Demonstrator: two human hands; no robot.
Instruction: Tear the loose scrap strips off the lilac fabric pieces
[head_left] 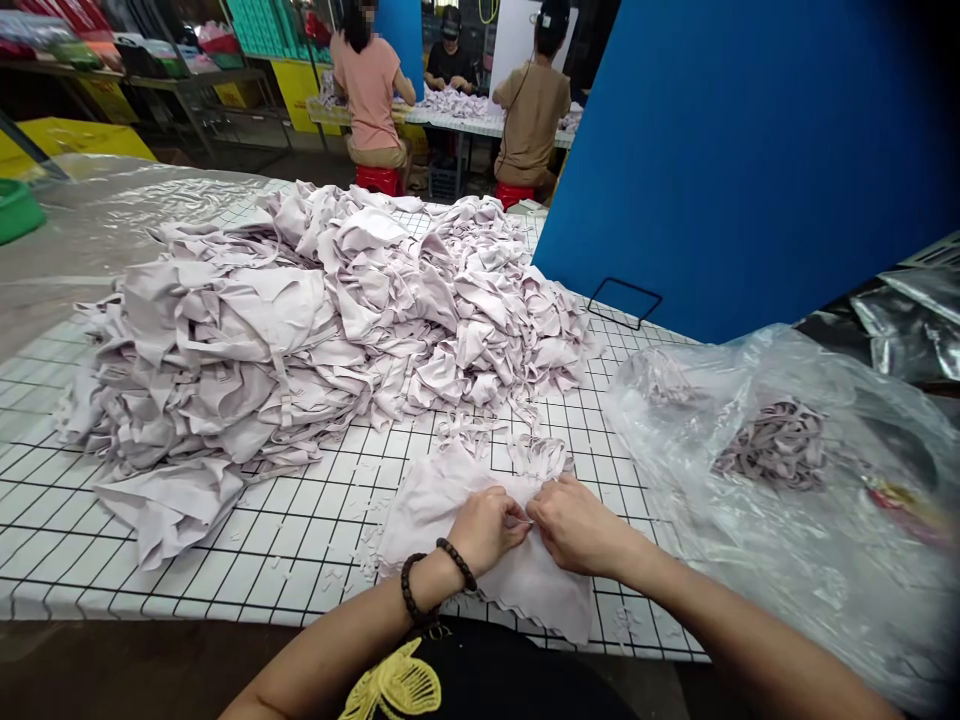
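A pale lilac cloth piece [427,500] lies spread on the checked tabletop in front of me, one of a small stack with ruffled edges. Over its middle, my left hand [487,528], with two beaded bracelets on the wrist, is closed in a pinch on the cloth. My right hand [576,522] pinches the same cloth right beside it, the fingertips of both hands almost touching. What exactly sits between the fingertips is too small to make out. Gathered strap ends [540,455] lie just beyond my right hand.
A large heap of matching cloth pieces [360,300] covers the table's middle and left. Clear plastic bags [675,450] with bundled straps [776,445] lie to the right. A blue panel [712,160] rises behind them. Tiny white scraps [334,575] dot the tabletop. Several people sit farther back.
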